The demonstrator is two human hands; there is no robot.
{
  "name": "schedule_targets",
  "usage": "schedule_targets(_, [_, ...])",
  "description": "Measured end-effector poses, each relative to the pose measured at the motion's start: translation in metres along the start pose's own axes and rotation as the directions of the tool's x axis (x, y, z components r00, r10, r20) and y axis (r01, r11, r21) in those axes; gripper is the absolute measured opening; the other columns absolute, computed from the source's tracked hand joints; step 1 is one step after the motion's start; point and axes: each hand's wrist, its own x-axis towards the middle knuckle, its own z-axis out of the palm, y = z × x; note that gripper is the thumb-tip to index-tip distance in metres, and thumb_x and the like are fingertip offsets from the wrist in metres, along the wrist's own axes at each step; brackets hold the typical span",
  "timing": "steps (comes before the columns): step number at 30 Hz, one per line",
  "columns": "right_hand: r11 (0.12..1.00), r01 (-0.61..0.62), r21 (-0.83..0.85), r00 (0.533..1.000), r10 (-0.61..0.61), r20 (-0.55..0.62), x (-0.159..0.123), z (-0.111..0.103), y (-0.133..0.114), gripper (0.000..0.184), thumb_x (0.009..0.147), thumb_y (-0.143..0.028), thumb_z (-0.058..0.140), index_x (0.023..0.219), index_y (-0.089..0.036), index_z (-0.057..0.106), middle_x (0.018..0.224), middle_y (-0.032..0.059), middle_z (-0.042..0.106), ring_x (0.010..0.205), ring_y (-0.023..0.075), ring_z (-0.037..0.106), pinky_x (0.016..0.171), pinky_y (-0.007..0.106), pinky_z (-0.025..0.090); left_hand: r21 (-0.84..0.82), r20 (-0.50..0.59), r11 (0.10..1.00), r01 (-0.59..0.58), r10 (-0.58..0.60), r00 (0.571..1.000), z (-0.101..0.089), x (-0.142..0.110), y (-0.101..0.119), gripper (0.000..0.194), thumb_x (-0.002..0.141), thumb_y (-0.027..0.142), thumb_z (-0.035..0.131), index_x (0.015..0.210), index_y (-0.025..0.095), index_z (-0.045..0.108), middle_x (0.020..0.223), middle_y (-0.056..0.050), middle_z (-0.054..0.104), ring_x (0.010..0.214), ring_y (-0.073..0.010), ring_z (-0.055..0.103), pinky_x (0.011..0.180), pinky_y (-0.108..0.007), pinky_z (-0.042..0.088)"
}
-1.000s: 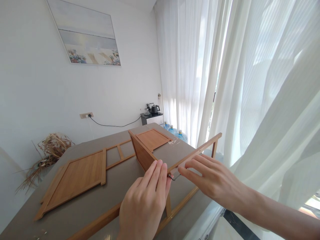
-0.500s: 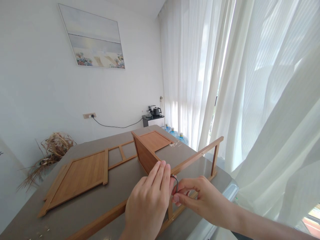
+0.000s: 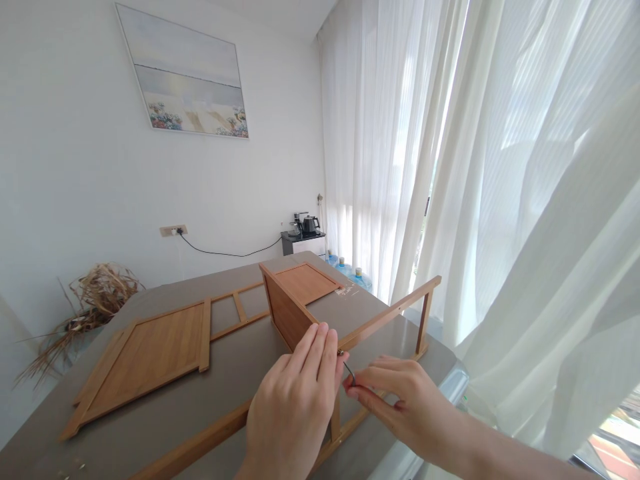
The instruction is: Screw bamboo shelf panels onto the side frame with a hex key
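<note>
A bamboo furniture frame (image 3: pixel 390 312) stands on edge on the grey table (image 3: pixel 240 360), joined to an upright wooden panel (image 3: pixel 287 312). My left hand (image 3: pixel 295 407) lies over the corner where frame and panel meet, fingers together and pressed on the wood. My right hand (image 3: pixel 395 400) pinches a small dark hex key (image 3: pixel 349 370) whose tip sits at that corner joint. A second flat panel with a ladder-like frame (image 3: pixel 150 353) lies on the table to the left.
White curtains (image 3: pixel 475 200) hang close on the right, past the table's edge. A side table with a kettle (image 3: pixel 306 230) and water bottles (image 3: pixel 350 270) stand at the back. Dried grass (image 3: pixel 90 300) lies by the left wall.
My right hand has come down from beside the rail, closed on the hex key and swung it downward at the joint. My left hand has stayed on the corner.
</note>
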Motion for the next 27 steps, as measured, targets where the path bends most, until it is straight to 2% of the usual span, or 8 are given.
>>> schedule_targets(3, [0.974,0.157,-0.162,0.987,-0.162,-0.017,-0.001,-0.007,0.011,0.025,0.103,-0.027,0.044,0.099,-0.019,0.068,0.075,0.003,0.065,0.066,0.0138,0.056,0.064,0.027,0.044,0.005,-0.003,1.0,-0.002,0.002,1.0,-0.001,0.0,0.0,0.026,0.097,0.02,0.052,0.114,0.01,0.068,0.115,-0.011,0.072,0.106,-0.0222,0.069,0.068,-0.03,0.052])
schedule_targets(6, [0.947,0.214,-0.241,0.975,-0.222,-0.009,-0.001,-0.012,0.019,0.023,0.103,-0.024,0.045,0.106,-0.019,0.067,0.081,0.0046,0.067,0.072,0.0149,0.059,0.068,0.029,0.044,0.01,-0.004,1.0,-0.003,0.003,1.0,-0.001,0.0,0.0,0.025,0.096,0.019,0.053,0.113,0.01,0.069,0.114,-0.011,0.073,0.105,-0.0222,0.069,0.068,-0.03,0.051])
schedule_targets(12, [0.941,0.211,-0.266,0.975,-0.22,-0.005,0.002,-0.016,0.018,0.02,0.102,-0.022,0.046,0.1,-0.02,0.066,0.082,0.0038,0.066,0.074,0.0148,0.059,0.067,0.029,0.042,0.01,0.002,1.0,0.003,-0.003,1.0,0.0,0.0,0.0,0.025,0.095,0.017,0.053,0.113,0.01,0.069,0.115,-0.011,0.073,0.105,-0.0219,0.069,0.069,-0.03,0.051])
schedule_targets(19, [0.928,0.199,-0.315,0.978,-0.209,0.003,0.003,-0.018,0.02,0.022,0.103,-0.023,0.044,0.102,-0.02,0.066,0.077,0.0025,0.063,0.068,0.0141,0.055,0.062,0.029,0.04,0.034,-0.043,0.999,-0.019,0.021,0.999,0.004,0.0,-0.001,0.025,0.096,0.017,0.052,0.11,0.01,0.071,0.113,-0.011,0.073,0.102,-0.0211,0.07,0.067,-0.029,0.051])
schedule_targets(23, [0.923,0.212,-0.321,0.975,-0.224,0.0,0.003,-0.02,0.02,0.023,0.103,-0.023,0.045,0.099,-0.019,0.067,0.078,0.0034,0.063,0.071,0.0142,0.058,0.063,0.028,0.042,0.03,-0.014,1.0,-0.009,0.009,1.0,0.002,-0.001,0.0,0.026,0.097,0.018,0.051,0.112,0.011,0.07,0.115,-0.011,0.072,0.105,-0.0221,0.07,0.068,-0.03,0.051])
schedule_targets(27, [0.925,0.212,-0.316,0.974,-0.226,-0.008,0.001,-0.02,0.021,0.021,0.102,-0.021,0.046,0.105,-0.019,0.066,0.08,0.0043,0.064,0.072,0.0144,0.058,0.064,0.028,0.042,0.015,0.015,1.0,-0.002,0.002,1.0,0.0,0.0,0.0,0.025,0.096,0.019,0.052,0.114,0.011,0.069,0.116,-0.011,0.072,0.105,-0.0226,0.069,0.068,-0.03,0.052])
